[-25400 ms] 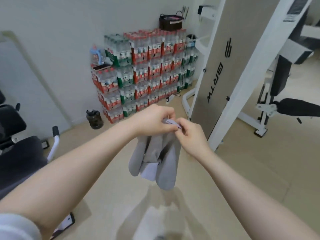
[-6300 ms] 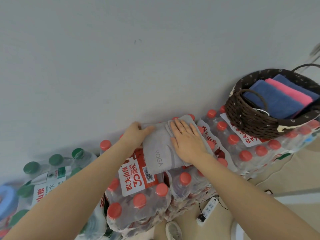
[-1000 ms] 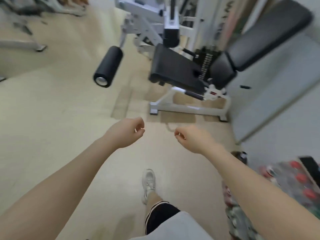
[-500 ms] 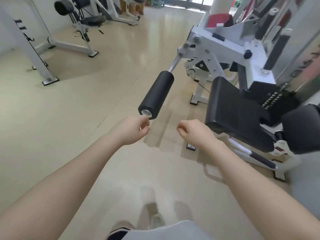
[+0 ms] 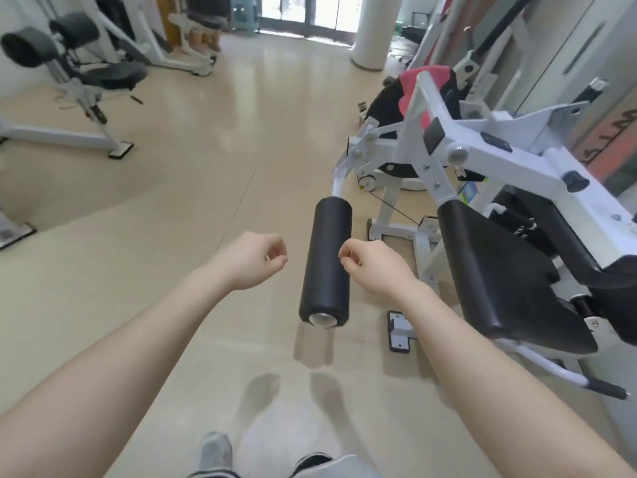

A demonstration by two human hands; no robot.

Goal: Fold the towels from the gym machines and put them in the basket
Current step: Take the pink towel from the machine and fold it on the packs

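A pink towel (image 5: 422, 85) is draped over the top of the white leg machine (image 5: 510, 160), at the far end of its frame. Both hands hold nothing, fingers loosely curled: the left hand (image 5: 250, 262) and right hand (image 5: 374, 267) hover either side of the black foam roller (image 5: 327, 263), above the beige floor (image 5: 206, 188).

One head-worn wide-angle view looks forward and down over both outstretched forearms. It faces along the beige floor (image 5: 206, 188) toward bright doors at the far end. The black foam roller (image 5: 327, 263) of a white leg machine (image 5: 489, 157) sits near, at frame centre, its end cap toward the lens. Left of the roller, well apart, stands another machine (image 5: 86, 77); beyond the roller, a white pillar (image 5: 374, 29). Straight edges bow near the borders.
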